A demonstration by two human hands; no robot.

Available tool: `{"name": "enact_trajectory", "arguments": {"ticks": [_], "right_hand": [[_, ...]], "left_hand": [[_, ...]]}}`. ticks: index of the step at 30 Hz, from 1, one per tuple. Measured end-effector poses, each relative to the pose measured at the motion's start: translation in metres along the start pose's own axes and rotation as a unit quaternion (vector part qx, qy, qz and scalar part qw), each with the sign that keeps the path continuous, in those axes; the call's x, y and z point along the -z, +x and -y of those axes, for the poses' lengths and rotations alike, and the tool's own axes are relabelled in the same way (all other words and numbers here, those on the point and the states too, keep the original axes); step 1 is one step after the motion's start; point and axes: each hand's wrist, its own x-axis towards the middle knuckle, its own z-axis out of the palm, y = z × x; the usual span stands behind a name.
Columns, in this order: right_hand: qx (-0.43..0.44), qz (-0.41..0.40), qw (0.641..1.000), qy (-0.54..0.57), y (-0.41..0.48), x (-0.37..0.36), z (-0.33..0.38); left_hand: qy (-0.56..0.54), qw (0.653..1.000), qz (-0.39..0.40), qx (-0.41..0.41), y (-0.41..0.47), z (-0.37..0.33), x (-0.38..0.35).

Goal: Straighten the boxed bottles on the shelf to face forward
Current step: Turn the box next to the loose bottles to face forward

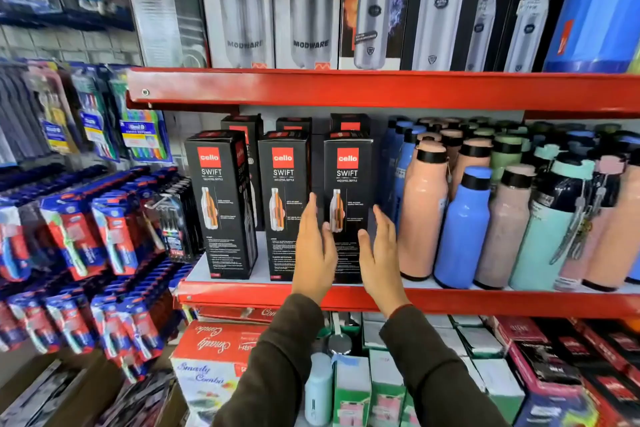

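Note:
Three black boxed bottles stand in the front row on the red middle shelf [242, 291]. The left box [221, 204] is turned a little, showing its right side. The middle box [283, 198] and the right box [348, 180] face forward. More black boxes stand behind them. My left hand [313, 250] is open, flat by the right box's left edge. On the other side my right hand [381, 253] is open by its right edge. Both hands flank the lower part of that box; I cannot tell whether they touch it.
Loose bottles crowd the shelf right of the boxes, nearest a peach bottle [420, 211] and a blue bottle [462, 229]. Toothbrush packs [114, 232] hang at the left. The upper shelf [346, 87] carries steel-bottle boxes. Boxed goods [214, 354] fill the shelf below.

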Motion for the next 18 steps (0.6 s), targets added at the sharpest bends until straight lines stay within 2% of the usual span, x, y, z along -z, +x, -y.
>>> {"name": "enact_trajectory", "arguments": {"ticks": [6,11,18], "right_hand": [[-0.080,0.061,0.994,0.038,-0.006,-0.007,-0.015],[-0.091,0.081,0.990,0.078,-0.008,-0.009,-0.022],[-0.060,0.077,0.993,0.062,-0.007,-0.004,-0.030]], "left_hand": [[-0.013,0.989,0.056,0.135,-0.008,0.022,-0.013],[-0.021,0.985,0.038,0.166,-0.006,0.035,-0.014],[-0.121,0.973,0.029,0.193,-0.002,0.028,-0.012]]}}
